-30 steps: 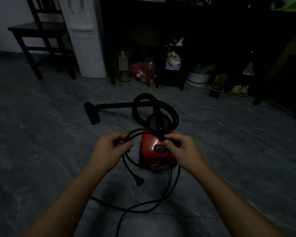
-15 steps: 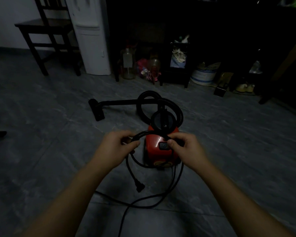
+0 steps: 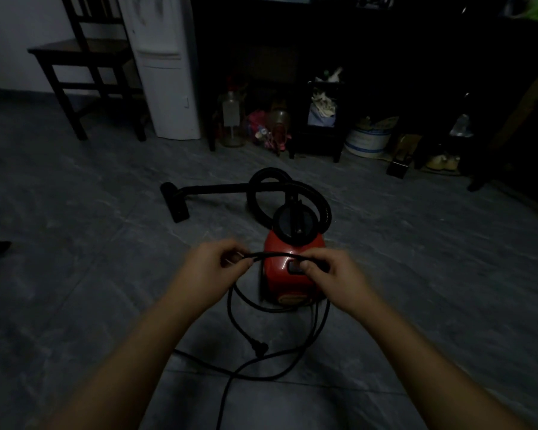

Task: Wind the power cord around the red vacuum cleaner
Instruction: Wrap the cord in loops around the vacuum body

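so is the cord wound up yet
Not wound: the power cord stretches between left hand and right hand, plug loose, slack on floor.

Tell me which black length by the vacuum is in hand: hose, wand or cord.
The power cord: thin, held by left hand and right hand over the red vacuum cleaner. The thick hose and the wand lie beyond, untouched.

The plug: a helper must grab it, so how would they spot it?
Find the red vacuum cleaner on the grey floor. From the left hand before it, a black power cord strand drops toward the camera. The plug is the thick blunt block ending that strand, unlike the thin loops nearby.
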Available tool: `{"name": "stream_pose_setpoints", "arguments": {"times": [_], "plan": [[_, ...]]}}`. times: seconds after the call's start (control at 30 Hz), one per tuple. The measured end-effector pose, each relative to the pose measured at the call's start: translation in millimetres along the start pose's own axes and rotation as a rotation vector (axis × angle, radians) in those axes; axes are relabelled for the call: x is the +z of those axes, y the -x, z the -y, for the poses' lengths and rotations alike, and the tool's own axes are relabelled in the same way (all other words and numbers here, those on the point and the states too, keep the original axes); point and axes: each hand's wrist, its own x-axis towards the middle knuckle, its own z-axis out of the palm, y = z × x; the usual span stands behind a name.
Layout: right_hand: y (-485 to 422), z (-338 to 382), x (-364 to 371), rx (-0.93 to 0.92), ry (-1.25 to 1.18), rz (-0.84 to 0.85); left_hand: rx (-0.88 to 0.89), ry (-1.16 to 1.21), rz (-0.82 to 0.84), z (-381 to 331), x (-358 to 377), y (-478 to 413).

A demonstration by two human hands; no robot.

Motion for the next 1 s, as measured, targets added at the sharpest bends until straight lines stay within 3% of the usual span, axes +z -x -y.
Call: {"name": "stream_pose_setpoints", "arguments": {"times": [0.23, 0.43, 0.63, 1.0], "plan": [[1.8, 6.8, 8.3, -0.018, 0.011, 0.061, 0.128, -0.226, 0.111, -1.0, 6.4, 4.4], [1.0, 11.9, 3.5, -0.009, -0.104, -0.019, 0.009, -0.009, 0.119, -8.2, 11.2, 2.6], [1.3, 13.3, -7.5, 0.03, -0.194, -0.127, -0.162, 0.247, 0.011, -13.0, 11.1, -1.2], [3.2, 15.5, -6.7, -0.007, -0.129, -0.113, -0.029, 0.174, 0.124, -12.0, 12.5, 3.7]]}}
